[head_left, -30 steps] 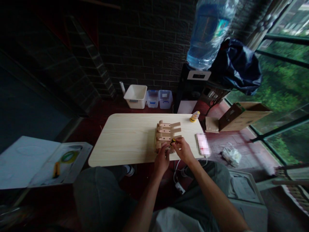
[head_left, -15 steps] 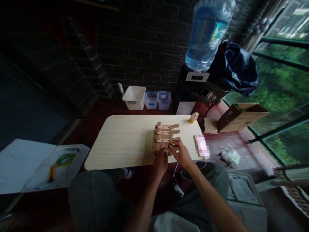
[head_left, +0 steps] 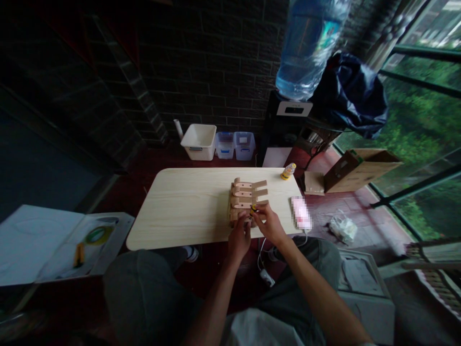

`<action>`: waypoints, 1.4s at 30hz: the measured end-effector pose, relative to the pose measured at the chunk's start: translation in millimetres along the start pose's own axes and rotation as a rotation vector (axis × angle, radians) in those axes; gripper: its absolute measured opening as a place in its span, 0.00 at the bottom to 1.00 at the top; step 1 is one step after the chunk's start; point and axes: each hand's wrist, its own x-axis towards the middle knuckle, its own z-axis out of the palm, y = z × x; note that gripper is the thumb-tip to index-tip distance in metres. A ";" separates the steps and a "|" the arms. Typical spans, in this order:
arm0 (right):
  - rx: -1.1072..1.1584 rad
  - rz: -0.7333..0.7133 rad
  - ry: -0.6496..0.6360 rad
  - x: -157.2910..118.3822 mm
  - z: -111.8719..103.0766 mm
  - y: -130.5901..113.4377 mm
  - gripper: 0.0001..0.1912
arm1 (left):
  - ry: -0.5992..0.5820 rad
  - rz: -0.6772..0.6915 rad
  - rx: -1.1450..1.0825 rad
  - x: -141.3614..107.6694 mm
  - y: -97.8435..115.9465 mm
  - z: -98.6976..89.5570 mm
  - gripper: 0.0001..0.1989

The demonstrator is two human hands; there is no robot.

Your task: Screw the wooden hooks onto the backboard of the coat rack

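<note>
A wooden assembly [head_left: 240, 194] lies near the right-middle of the pale table. It carries several parallel strips with dark round spots and angled slats jutting to the right. My right hand [head_left: 271, 225] is closed in a pinch on a small yellow-and-black tool [head_left: 253, 209], perhaps a stubby screwdriver, held over the assembly's near end. Just left of it, my left hand [head_left: 239, 239] has its fingers pressed together at the near strip. What lies between the left fingertips is too small and partly hidden.
On the light wooden table [head_left: 176, 206] stand a small yellow-capped bottle [head_left: 288, 171] and a blurred pink phone-like object [head_left: 301, 212] with a white cable. Bins [head_left: 200, 151], a water dispenser [head_left: 286, 129] and a cardboard box [head_left: 356, 173] stand beyond. An open white case [head_left: 111, 250] lies left.
The view has tilted slightly, so the scene sits a little higher. The yellow-and-black tool looks turned more upright between my right fingers. Both hands stay at the assembly's near end.
</note>
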 end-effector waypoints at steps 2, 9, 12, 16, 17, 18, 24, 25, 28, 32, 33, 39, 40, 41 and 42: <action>-0.016 -0.010 0.043 0.6 4.0 5.0 0.10 | 0.005 0.003 0.002 -0.2 0.8 -0.3 0.19; -0.015 -0.029 0.043 2.4 3.7 3.8 0.12 | 0.023 0.026 -0.017 0.0 -0.3 -0.5 0.18; -0.013 -0.031 -0.018 1.3 -2.1 -0.8 0.12 | 0.024 0.027 -0.005 0.3 -2.1 1.1 0.18; -0.016 -0.018 -0.049 0.5 -1.9 0.9 0.11 | 0.030 0.014 0.010 0.2 -2.6 2.6 0.18; -0.019 -0.020 -0.038 0.5 -0.8 2.6 0.11 | 0.031 0.016 0.010 0.0 -2.7 2.8 0.18; -0.017 -0.020 -0.026 0.7 0.2 4.3 0.11 | 0.033 0.017 0.010 -0.2 -3.0 2.9 0.18; 0.016 -0.026 -0.023 2.6 -0.6 8.0 0.12 | 0.032 0.008 0.014 -0.9 -6.2 4.4 0.18; 0.004 -0.037 -0.027 2.8 -1.6 6.5 0.12 | 0.032 0.004 0.015 -0.7 -6.2 4.6 0.18; -0.023 -0.055 -0.045 3.5 -3.8 0.2 0.12 | 0.039 0.008 0.012 0.4 -4.2 3.4 0.18; -0.008 -0.034 -0.080 3.3 -3.4 -2.6 0.11 | 0.026 0.023 -0.010 1.2 0.5 -0.5 0.17; -0.005 -0.031 -0.075 3.0 -2.9 -1.1 0.11 | 0.022 0.020 -0.014 1.1 1.1 -1.1 0.17; 0.017 -0.018 0.027 2.5 0.1 11.1 0.10 | 0.035 -0.003 -0.003 -0.9 -3.1 1.8 0.18; 0.031 -0.018 0.016 2.8 0.0 10.4 0.11 | 0.032 -0.006 0.001 -0.9 -3.8 2.4 0.18; 0.041 -0.023 -0.002 3.0 -0.4 8.7 0.11 | 0.029 -0.010 0.006 -0.8 -4.0 2.8 0.18; 0.041 -0.032 -0.018 3.3 -1.0 6.0 0.12 | 0.027 -0.013 0.009 -0.5 -3.9 2.8 0.18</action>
